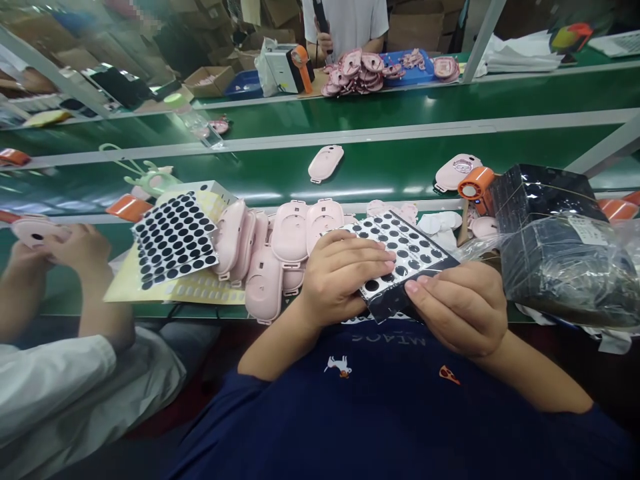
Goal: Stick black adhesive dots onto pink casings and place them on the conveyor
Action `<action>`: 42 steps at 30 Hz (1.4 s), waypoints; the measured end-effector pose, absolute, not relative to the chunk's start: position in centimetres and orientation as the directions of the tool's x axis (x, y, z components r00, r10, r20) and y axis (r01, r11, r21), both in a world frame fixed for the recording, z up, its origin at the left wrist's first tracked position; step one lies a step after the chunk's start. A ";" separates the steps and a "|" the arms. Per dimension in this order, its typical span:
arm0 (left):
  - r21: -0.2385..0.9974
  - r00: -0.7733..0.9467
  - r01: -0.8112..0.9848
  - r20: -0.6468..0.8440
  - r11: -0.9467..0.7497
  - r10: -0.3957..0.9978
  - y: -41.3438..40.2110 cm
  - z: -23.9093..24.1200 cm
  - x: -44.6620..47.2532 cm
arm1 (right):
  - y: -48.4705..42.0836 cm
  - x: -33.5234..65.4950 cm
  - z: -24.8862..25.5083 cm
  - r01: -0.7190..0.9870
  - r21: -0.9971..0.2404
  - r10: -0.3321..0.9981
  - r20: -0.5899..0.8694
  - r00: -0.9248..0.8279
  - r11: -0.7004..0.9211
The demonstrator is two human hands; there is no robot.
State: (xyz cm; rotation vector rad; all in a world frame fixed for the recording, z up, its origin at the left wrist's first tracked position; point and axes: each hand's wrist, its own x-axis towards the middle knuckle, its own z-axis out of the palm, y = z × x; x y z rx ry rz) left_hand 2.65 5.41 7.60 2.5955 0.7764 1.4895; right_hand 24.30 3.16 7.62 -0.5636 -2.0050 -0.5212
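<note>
The person's left hand (340, 273) lies over the left part of a dotted sheet (417, 252), its fingers side by side and nearly straight across the black dots. Its thumb is hidden, so whether this hand grips or only rests there cannot be told. The right hand (460, 307) is closed on the near edge of the black block (393, 301) under the sheet, the thumb pressed against its side and the other fingers curled in. The sheet and block are tilted in front of the person's navy shirt (360, 407), at the near edge of the green bench (270, 177).

To the left of the left hand, pink cases (290, 233) are crowded together, some leaning on one another. Beyond them, a second sheet of black dots (175, 240) lies on yellow sheets (127, 280). One pink case lies by itself farther back on the bench, and another sits near an orange fan (475, 183) on the right. Next to that fan are black boxes (555, 250), partly wrapped in clear plastic.

At the far left, a co-worker's hands (83, 250) hold another pink case. Across the bench, a person in a white shirt (350, 27) grasps a dark tool (320, 17) behind a heap of pink parts (357, 72), with a blue tray (425, 75) just beside the heap
</note>
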 end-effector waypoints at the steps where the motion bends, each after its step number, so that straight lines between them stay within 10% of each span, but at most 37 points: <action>1: 0.292 0.400 0.402 0.797 -0.868 0.453 5.3 7.6 2.7 | 3.0 24.2 7.6 0.578 0.130 0.181 0.875 -0.449 0.805; 12: 0.540 0.274 0.249 0.757 -0.804 0.593 5.4 6.6 3.0 | 2.3 22.5 6.5 0.484 0.038 0.215 0.864 -0.456 0.874; 20: 0.507 0.509 0.365 0.594 -0.781 0.623 5.3 7.4 1.5 | 2.9 23.5 6.9 0.520 -0.075 0.359 0.805 -0.472 0.851; 24: 0.736 0.321 0.387 0.458 -0.556 0.829 5.3 6.7 1.7 | 4.0 23.8 7.5 0.635 -0.235 0.599 0.662 -0.450 0.736; 28: 0.962 -0.002 0.023 0.273 -0.272 0.962 7.0 4.0 2.9 | 5.8 24.0 6.4 0.629 -0.496 0.748 0.627 -0.218 0.599; 34: 0.956 0.002 -0.200 0.222 -0.217 0.975 9.0 1.1 4.2 | 7.9 24.4 4.4 0.172 -0.888 0.904 0.415 -0.104 0.427; 42: 0.718 0.251 0.311 0.570 -0.623 0.782 9.0 7.0 2.1 | 7.1 24.7 7.1 0.435 -0.813 0.922 0.336 -0.191 0.387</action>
